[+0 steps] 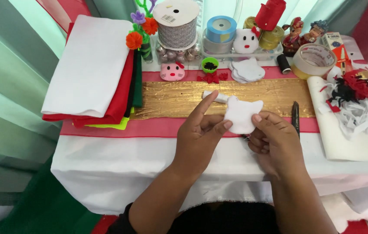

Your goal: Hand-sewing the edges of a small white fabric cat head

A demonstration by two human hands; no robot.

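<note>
Far left: a stack of felt sheets point(90, 69) — white on top, red, green and yellow edges below — lying flat on the table point(119, 160). Just right of it, pipe-cleaner flowers point(142, 30), a big spool of silver trim point(176, 24), and a small pink cat face point(172, 72) near the gold strip point(171, 99).

At centre, above the gold strip: left hand point(199, 136) raised, index finger pointing up, thumb tip pressed to the left edge of a white felt cat head point(240, 115). Remaining fingers loosely curled, nothing else held. Behind the index finger, a small white tube point(217, 96) on the strip.

Right hand point(275, 138) pinching the cat head's lower right edge, thumb on top, fingers tucked beneath — a light two-sided pinch, the piece held off the table with ears up.

To handle it well, by judgement: grip only at the rim, keep the felt flat and untwisted, square the ears level, avoid stretching the soft edge.

Further right: a pile of matching white cut-outs point(248, 70), a black pen point(295, 117), a roll of tape point(314, 60), then a heap of red, black and white scraps point(353, 99) on white sheet.
</note>
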